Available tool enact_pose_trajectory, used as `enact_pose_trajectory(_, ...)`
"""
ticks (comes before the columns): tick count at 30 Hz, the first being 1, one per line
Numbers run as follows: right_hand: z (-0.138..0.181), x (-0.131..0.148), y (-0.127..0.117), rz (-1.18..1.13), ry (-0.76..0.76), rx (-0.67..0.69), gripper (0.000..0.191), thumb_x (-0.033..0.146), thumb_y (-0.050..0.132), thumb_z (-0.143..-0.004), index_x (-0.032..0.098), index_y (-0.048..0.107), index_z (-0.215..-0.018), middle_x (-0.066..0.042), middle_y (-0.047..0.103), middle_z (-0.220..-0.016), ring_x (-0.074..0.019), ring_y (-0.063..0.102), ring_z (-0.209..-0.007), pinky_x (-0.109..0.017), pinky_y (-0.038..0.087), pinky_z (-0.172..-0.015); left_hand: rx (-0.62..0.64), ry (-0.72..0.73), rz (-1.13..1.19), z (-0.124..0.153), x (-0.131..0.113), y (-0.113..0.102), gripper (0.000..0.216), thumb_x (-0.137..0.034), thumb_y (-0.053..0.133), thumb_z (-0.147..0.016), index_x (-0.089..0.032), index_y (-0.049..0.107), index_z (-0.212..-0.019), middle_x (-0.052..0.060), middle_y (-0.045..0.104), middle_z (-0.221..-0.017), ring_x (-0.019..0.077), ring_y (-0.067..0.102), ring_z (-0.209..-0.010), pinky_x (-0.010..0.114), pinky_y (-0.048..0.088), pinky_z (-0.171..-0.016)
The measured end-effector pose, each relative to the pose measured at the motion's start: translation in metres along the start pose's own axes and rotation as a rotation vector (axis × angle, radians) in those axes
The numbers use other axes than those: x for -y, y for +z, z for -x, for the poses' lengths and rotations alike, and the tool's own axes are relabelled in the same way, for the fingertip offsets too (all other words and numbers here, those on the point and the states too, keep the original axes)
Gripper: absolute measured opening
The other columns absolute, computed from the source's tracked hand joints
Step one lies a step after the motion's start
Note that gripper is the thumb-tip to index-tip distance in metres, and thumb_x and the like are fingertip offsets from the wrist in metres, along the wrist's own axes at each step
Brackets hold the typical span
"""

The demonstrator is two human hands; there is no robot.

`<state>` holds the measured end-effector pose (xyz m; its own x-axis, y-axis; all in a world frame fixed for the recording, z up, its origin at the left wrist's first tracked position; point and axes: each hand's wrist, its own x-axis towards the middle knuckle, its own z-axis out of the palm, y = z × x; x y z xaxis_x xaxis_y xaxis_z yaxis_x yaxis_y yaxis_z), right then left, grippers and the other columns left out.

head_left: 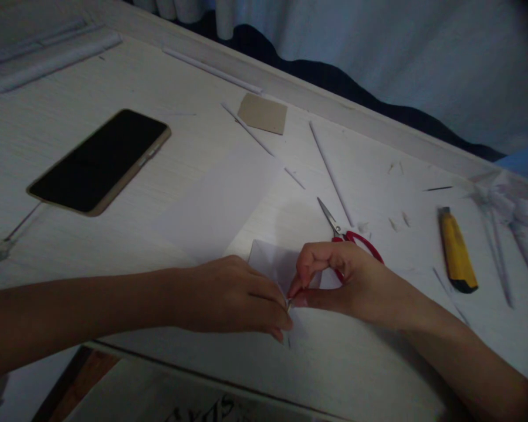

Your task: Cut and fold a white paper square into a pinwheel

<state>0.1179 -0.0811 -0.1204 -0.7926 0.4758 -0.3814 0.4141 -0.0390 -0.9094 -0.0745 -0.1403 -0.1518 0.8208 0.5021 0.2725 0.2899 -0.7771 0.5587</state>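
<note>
My left hand [242, 299] and my right hand [338, 272] meet near the front edge of the table. Between the right thumb and fingers is a tiny pale piece [289, 304], too small and dim to name. The left fingers are curled together against the same spot, and what they grip is hidden. Under and behind the fingertips lies a white folded paper [266, 258], partly covered by both hands. Just beyond my right hand rests a pair of red-handled scissors [334, 225], with the blades pointing away and the handles partly hidden.
A phone [101, 161] lies at the left. White paper [215, 199], thin paper rolls [330, 173] and a cardboard piece [263, 113] lie beyond the hands. To the right are a yellow cutter [457, 252] and crumpled plastic [510, 199]. A raised ledge [334, 111] runs along the back.
</note>
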Motion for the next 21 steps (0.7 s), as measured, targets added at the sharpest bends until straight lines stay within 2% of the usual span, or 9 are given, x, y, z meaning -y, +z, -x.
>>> enact_pose_trajectory(10,-0.0017,-0.0022,-0.0031,-0.096,0.031,0.046,0.011,0.011,0.062,-0.068,0.014,0.052,-0.069,-0.002,0.063,-0.068,-0.0113,0.060,-0.067,-0.023,0.047,-0.063,-0.053,-0.021,-0.005,-0.0005,0.0003,0.0011,0.014,-0.023,0.050,-0.081,-0.017,0.060,-0.090,-0.002,0.066,-0.090,0.0079,0.061,-0.076,0.016,0.044,-0.065)
enact_pose_trajectory(21,-0.0028,-0.0048,-0.0044,-0.076,-0.009,0.054,0.009,0.013,0.060,-0.070,0.014,0.051,-0.073,-0.003,0.064,-0.073,-0.0113,0.060,-0.069,-0.025,0.048,-0.065,-0.062,-0.057,0.054,0.0002,0.0005,0.0006,0.015,-0.023,0.049,-0.082,-0.017,0.059,-0.091,0.001,0.066,-0.090,0.0096,0.062,-0.076,0.017,0.047,-0.066)
